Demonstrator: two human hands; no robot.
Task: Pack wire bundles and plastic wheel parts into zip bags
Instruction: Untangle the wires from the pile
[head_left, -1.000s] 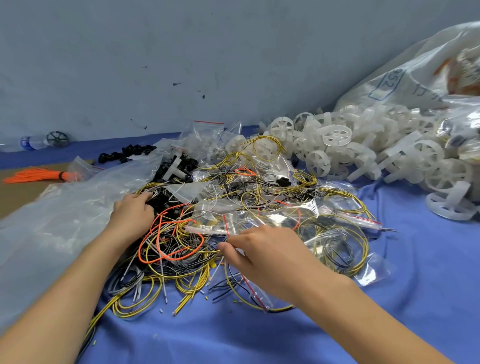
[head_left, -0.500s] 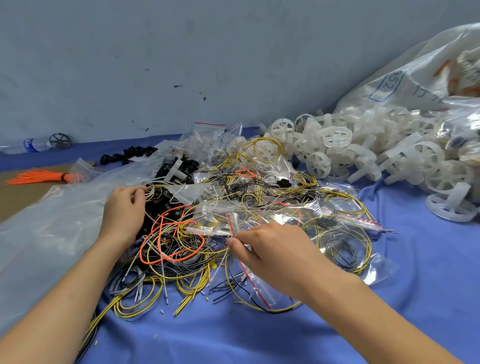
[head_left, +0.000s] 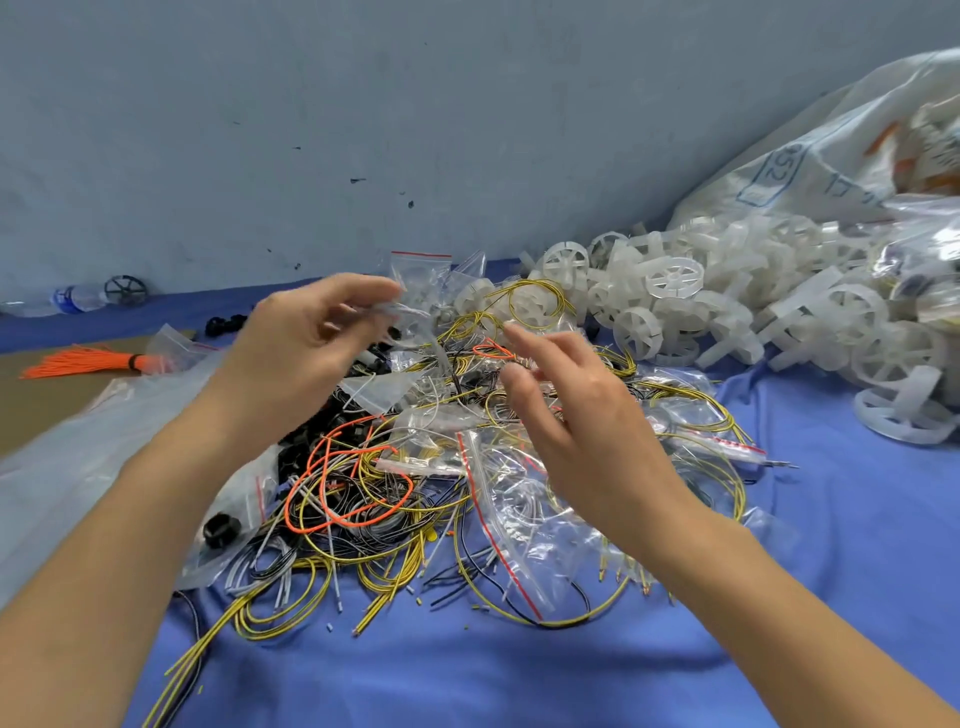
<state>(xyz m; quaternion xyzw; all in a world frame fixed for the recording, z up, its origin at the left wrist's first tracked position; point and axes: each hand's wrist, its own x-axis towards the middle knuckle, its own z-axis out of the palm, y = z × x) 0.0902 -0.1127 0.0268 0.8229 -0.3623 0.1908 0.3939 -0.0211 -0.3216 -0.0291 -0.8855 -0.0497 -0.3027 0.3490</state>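
Note:
A tangle of yellow, black, grey and orange wire bundles lies on the blue cloth, mixed with clear zip bags with red strips. White plastic wheel parts are heaped at the back right. My left hand is raised over the pile, its thumb and fingers pinched on a small clear zip bag, which is blurred. My right hand hovers beside it above the wires, fingers apart and holding nothing. An upright zip bag stands behind the hands.
A big printed plastic sack leans at the right behind the wheels. A large clear plastic sheet covers the left. An orange bundle, black parts, a water bottle and a black wheel lie by the wall.
Both hands have lifted off the pile. The left now pinches a clear bag in the air; the right has let go of the bag it pinched and opened.

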